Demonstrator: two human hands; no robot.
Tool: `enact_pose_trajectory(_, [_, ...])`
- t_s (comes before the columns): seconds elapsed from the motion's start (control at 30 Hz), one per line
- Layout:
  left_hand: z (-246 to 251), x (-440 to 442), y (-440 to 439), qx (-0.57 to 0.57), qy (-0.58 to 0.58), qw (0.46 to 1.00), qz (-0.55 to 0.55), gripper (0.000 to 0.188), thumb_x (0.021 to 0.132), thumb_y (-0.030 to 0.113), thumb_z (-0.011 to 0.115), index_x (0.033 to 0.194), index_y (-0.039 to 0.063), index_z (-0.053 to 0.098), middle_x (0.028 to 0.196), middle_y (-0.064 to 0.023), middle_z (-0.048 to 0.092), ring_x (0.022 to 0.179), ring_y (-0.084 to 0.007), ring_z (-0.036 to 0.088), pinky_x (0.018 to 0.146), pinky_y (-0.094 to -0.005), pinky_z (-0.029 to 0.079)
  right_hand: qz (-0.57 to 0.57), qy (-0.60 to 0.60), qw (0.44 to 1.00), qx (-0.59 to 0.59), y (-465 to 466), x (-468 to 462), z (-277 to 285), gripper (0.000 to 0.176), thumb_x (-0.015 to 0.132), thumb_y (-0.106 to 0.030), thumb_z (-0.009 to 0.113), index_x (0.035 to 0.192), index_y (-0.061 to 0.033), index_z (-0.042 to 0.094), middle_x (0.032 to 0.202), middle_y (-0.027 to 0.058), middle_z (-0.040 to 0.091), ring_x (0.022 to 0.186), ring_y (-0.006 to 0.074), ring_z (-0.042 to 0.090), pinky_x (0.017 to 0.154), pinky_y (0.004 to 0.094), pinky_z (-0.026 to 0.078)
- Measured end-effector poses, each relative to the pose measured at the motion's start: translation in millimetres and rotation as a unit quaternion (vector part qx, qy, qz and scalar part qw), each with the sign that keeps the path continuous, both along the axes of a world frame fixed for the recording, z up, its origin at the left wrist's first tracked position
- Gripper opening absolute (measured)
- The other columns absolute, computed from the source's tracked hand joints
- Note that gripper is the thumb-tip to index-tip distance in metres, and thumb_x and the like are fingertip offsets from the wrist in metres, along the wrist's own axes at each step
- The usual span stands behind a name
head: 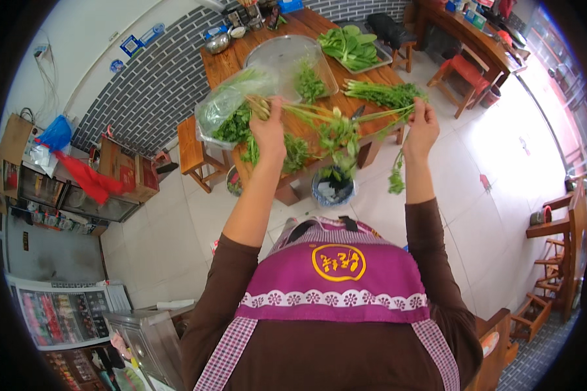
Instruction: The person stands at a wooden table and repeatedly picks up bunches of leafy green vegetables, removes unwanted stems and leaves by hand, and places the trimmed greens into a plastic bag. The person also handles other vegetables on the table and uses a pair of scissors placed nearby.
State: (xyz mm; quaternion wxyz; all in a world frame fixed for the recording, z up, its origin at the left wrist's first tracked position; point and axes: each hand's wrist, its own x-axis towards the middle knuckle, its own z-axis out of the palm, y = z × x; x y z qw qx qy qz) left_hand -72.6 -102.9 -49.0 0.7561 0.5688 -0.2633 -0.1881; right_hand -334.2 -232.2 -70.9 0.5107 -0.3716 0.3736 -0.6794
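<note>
My left hand (268, 128) grips the root ends of a bunch of leafy celery or a similar herb (341, 137), whose thin stalks stretch rightward above the table's near edge. At the other side, my right hand (421, 122) pinches stems from it, and a leafy sprig dangles below. A clear plastic bag (215, 108) with greens lies by my left hand. Loose green leaves (296, 152) rest close to the wrist. A bundle of long-stemmed greens (384, 94) lies behind my right hand, and a knife (358, 112) lies between the hands.
On the wooden table (313, 24) are a large round tray (279, 49), a small leafy bunch (309, 82) and a tray of broad-leaved greens (352, 49). A lined waste bin (333, 190) stands below the near edge. A wooden bench (191, 146) is at the left, a red-covered stool (462, 78) at the right.
</note>
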Motion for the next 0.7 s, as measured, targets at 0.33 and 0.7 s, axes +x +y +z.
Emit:
enact_pose_trajectory(0.33, [-4,1,1,0.014,0.019,0.999,-0.032,0.022,0.091,0.026,0.066,0.102,0.007,0.065,0.089,0.0006,0.06,0.073,-0.0095,0.049,0.066,-0.0275,0.039,-0.009,0.017,1.0,-0.016,7,-2,-4,0.013,0.09,-0.016,0.067,0.094,-0.004,0.063,0.074,-0.0018,0.056,0.059,0.0036,0.046,0.046,0.0168,0.03])
enact_pose_trajectory(0.7, [8,17,11,-0.028,0.124,0.985,-0.118,0.021,0.097,0.022,0.056,0.107,0.004,0.062,0.1,-0.0064,0.067,0.086,-0.0152,0.054,0.075,-0.0335,0.043,-0.053,-0.009,0.998,0.012,-18,-34,-6,0.013,0.091,-0.016,0.064,0.093,-0.0035,0.06,0.074,-0.0014,0.055,0.054,0.0041,0.041,0.044,0.0181,0.028])
